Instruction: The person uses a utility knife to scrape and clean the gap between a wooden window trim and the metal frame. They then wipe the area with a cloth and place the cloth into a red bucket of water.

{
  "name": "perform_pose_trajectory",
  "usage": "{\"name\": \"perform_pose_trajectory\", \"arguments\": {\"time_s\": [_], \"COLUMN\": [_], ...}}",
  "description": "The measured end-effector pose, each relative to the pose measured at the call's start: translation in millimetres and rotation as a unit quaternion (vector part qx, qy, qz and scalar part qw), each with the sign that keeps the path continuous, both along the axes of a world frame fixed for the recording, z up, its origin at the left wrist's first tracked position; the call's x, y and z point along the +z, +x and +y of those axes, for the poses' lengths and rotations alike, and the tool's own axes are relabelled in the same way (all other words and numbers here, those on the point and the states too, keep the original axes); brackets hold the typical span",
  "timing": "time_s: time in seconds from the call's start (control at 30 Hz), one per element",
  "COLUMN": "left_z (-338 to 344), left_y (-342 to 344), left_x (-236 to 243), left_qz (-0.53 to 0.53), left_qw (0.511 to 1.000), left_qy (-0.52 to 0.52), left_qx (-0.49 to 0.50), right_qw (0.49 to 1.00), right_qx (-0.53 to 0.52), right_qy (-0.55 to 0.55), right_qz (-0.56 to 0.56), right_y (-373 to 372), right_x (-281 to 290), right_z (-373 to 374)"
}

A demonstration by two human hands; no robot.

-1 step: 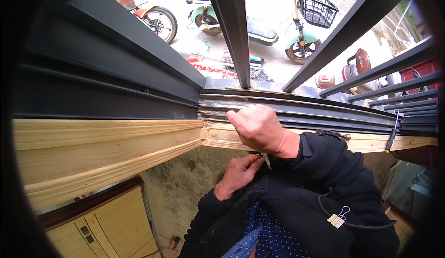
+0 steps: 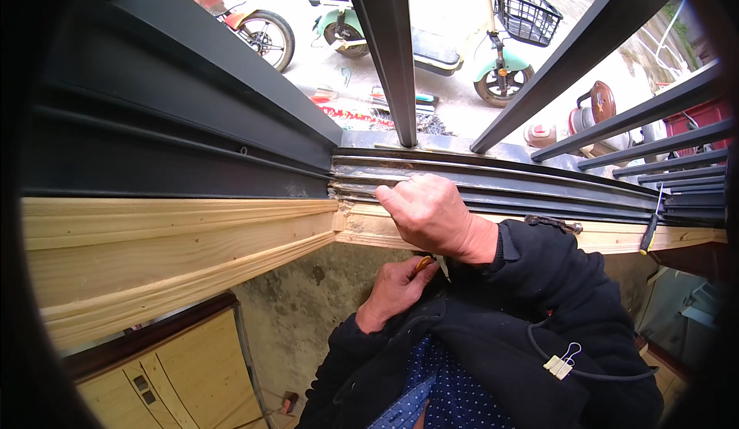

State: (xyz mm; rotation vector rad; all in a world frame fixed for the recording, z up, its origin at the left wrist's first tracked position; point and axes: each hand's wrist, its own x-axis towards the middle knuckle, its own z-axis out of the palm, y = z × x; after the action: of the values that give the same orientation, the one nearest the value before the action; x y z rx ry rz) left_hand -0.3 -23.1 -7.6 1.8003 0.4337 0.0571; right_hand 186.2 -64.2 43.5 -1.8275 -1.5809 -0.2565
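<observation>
My right hand is closed in a fist over the dark metal window track, close to the corner of the frame. Whatever it may grip is hidden under the fingers. Below it, in front of my jacket, my left hand is closed round a small tool with an orange-yellow handle. Most of that tool is covered by the hand and dark sleeve. Crumbly debris lies in the track's corner. The wooden sill trim runs just under my right hand.
A screwdriver with a black and yellow handle leans at the sill's right end. A dark metal tool lies on the sill beside my right sleeve. Dark bars stand beyond the track, with a scooter outside. A wooden cabinet is at lower left.
</observation>
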Motion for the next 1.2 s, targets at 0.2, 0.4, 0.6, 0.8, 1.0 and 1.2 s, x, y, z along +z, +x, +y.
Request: {"name": "perform_pose_trajectory", "arguments": {"time_s": [0.2,0.4,0.6,0.8,1.0,1.2], "left_z": [0.9,3.2,4.5,5.1,4.7,3.3], "left_y": [1.7,2.2,1.8,1.5,0.6,0.5], "left_x": [0.3,-0.9,-1.5,-1.3,-4.7,-5.4], "left_qz": [-0.003,0.023,0.016,0.025,0.018,0.015], "left_qw": [1.0,1.0,1.0,0.999,1.0,1.0], "left_qy": [-0.008,-0.003,0.002,0.003,0.0,0.0], "left_qx": [0.0,-0.021,-0.023,-0.022,-0.014,-0.001], "right_qw": [0.999,0.999,0.998,0.999,0.998,0.987], "right_qx": [-0.005,0.006,0.007,0.023,0.051,0.089], "right_qy": [0.041,0.046,0.055,0.039,0.04,0.007], "right_qz": [-0.013,-0.013,-0.029,-0.03,0.011,0.131], "right_y": [2.6,2.3,1.5,3.3,0.3,-3.2], "right_x": [-1.1,1.3,5.2,9.5,4.7,-7.2], "right_z": [-2.1,-2.0,2.1,4.2,8.7,18.3]}}
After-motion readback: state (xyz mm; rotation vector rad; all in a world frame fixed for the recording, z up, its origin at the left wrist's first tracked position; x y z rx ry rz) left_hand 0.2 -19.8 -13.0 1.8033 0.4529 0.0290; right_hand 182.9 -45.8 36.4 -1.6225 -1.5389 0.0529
